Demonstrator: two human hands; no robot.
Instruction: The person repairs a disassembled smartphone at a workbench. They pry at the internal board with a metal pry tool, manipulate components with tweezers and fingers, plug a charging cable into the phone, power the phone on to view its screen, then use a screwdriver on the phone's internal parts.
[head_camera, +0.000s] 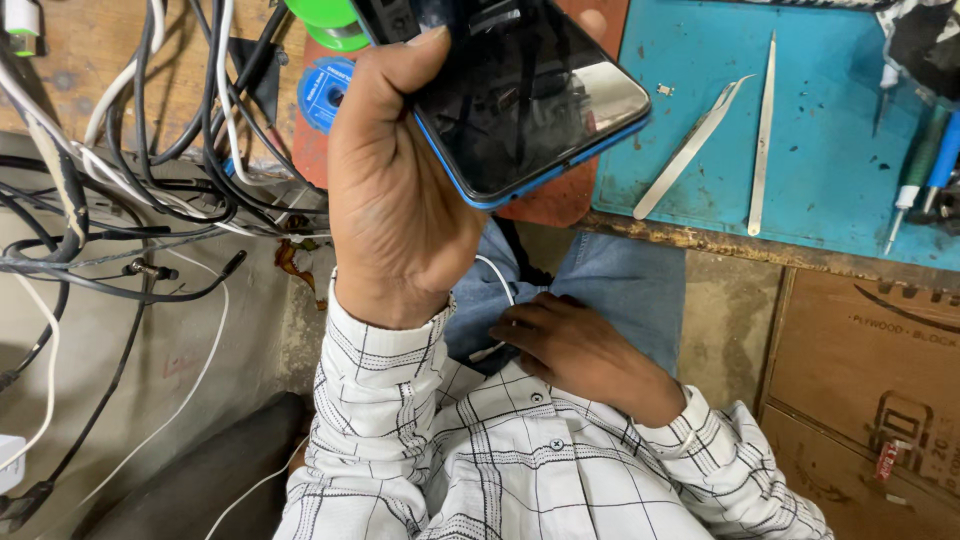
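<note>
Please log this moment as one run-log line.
left hand: holds blue-edged phone | right hand: on lap, touching white cable | tweezers: on blue mat

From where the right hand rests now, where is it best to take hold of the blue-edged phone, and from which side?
Probably at the lower right corner of the phone, coming up from below. The left hand already clamps the left long edge, with fingertips showing over the far edge. That corner overhangs the bench toward the lap, free and nearest the right hand.
</note>
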